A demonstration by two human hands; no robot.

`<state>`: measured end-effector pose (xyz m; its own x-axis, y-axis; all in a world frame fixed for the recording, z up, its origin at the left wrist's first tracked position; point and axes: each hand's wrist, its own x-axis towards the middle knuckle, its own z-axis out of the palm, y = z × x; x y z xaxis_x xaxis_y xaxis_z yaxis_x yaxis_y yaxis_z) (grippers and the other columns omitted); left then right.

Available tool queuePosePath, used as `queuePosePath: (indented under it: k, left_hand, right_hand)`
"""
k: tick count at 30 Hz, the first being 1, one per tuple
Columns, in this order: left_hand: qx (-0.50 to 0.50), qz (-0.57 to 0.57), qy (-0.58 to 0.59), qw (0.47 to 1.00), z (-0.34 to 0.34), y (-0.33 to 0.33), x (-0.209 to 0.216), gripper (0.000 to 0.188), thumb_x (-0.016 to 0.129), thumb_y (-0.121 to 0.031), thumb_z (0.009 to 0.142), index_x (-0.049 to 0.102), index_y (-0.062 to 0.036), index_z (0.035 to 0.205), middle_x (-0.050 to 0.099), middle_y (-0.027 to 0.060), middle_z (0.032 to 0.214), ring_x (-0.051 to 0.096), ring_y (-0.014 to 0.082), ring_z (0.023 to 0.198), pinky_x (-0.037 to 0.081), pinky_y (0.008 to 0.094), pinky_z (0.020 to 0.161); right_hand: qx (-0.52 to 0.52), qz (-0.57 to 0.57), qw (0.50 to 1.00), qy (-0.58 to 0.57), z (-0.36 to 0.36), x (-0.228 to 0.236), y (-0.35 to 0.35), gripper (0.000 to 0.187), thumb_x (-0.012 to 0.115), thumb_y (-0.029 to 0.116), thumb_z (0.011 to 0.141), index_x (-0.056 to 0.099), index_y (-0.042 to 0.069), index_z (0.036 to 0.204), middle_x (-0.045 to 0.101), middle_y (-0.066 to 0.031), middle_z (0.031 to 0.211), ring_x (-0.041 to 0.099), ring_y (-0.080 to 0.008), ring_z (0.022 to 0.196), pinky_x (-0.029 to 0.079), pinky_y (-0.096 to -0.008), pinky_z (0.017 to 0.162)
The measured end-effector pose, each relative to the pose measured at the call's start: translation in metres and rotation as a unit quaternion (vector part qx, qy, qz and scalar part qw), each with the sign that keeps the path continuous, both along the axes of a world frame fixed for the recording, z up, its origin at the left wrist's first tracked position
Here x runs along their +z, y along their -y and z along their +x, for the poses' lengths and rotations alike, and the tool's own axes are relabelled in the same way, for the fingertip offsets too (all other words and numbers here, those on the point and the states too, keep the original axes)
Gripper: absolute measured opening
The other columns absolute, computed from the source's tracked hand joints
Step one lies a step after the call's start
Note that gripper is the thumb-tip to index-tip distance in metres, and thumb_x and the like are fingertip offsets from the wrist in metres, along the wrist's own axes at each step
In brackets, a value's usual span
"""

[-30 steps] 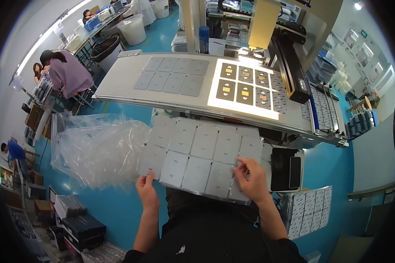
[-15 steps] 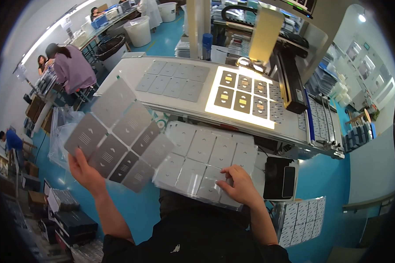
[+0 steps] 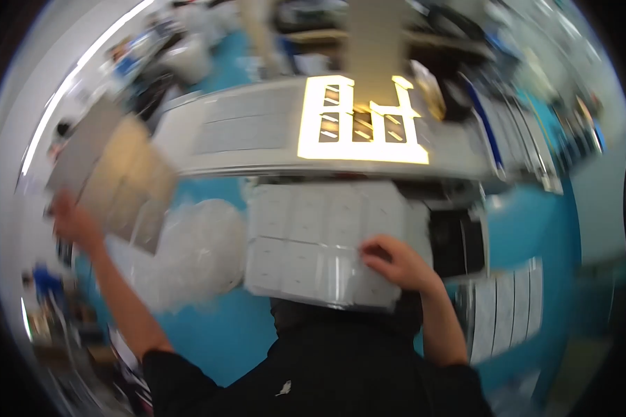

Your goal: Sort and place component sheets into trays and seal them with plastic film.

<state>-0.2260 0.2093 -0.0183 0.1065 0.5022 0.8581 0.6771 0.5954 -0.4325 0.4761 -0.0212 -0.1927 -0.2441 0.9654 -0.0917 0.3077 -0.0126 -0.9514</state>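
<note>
Out to the left, my left hand (image 3: 75, 221) grips the edge of a thin grey sheet (image 3: 122, 156) divided into several rounded panels. The sheet is tilted up, and motion smears its surface. My right hand (image 3: 400, 263) hovers at the right side of a stack of similar panelled sheets (image 3: 302, 236), which has a shiny clear film over it. The fingers of that hand are bent with the thumb apart, and nothing shows between them. Whether its fingertips touch the film I cannot tell.
Beyond the stack runs a pale machine bed (image 3: 188, 149) carrying another grey panelled sheet (image 3: 247, 125) and a brightly lit one (image 3: 365, 149) under an overhead unit (image 3: 375, 48). A clear plastic bag (image 3: 195, 254) sits left of the stack. A patterned sheet (image 3: 506, 313) stands lower right.
My view has swung and blurred. My left hand has carried the grey sheet farther left, away from the stack. My right hand remains by the stack's right side.
</note>
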Motion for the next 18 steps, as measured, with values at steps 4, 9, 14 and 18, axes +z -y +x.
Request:
queuePosePath:
  k: [4, 9, 14, 18]
  left_hand:
    - [-0.096, -0.011, -0.056, 0.994, -0.069, 0.011, 0.053, 0.031, 0.059, -0.017, 0.107, 0.074, -0.0036, 0.13, 0.076, 0.0144, 0.129, 0.073, 0.0334, 0.119, 0.059, 0.0401, 0.102]
    - [-0.275, 0.128, 0.412, 0.859, 0.115, -0.004, 0.043, 0.041, 0.059, -0.033, 0.11, 0.076, 0.0015, 0.126, 0.077, 0.0209, 0.124, 0.074, 0.0408, 0.111, 0.059, 0.046, 0.098]
    - [-0.315, 0.085, 0.365, 0.872, -0.061, -0.053, 0.032, 0.039, 0.059, -0.03, 0.109, 0.073, -0.0028, 0.133, 0.074, 0.0215, 0.131, 0.073, 0.0404, 0.113, 0.059, 0.0456, 0.098]
    - [-0.291, 0.07, 0.328, 0.896, 0.045, -0.015, -0.002, 0.039, 0.059, -0.028, 0.109, 0.071, -0.0063, 0.14, 0.071, 0.0219, 0.137, 0.073, 0.04, 0.115, 0.059, 0.0453, 0.098]
  right_hand:
    - [0.032, 0.138, 0.989, 0.029, -0.013, -0.013, -0.005, 0.03, 0.077, 0.022, 0.1, 0.071, 0.001, 0.12, 0.067, -0.0156, 0.114, 0.066, -0.0321, 0.111, 0.054, -0.0414, 0.101]
    - [-0.001, 0.171, 0.984, 0.059, -0.013, -0.027, 0.011, 0.037, 0.08, 0.026, 0.096, 0.07, 0.0, 0.12, 0.064, -0.0152, 0.121, 0.056, -0.0344, 0.123, 0.048, -0.0435, 0.109]
    - [-0.001, 0.197, 0.979, 0.06, -0.026, -0.019, 0.02, 0.037, 0.079, 0.026, 0.096, 0.07, -0.001, 0.12, 0.063, -0.015, 0.123, 0.056, -0.0342, 0.124, 0.047, -0.0428, 0.109]
    - [0.007, 0.197, 0.977, 0.08, -0.024, -0.029, 0.021, 0.036, 0.078, 0.026, 0.098, 0.07, -0.001, 0.121, 0.063, -0.0158, 0.12, 0.056, -0.035, 0.122, 0.047, -0.0432, 0.108]
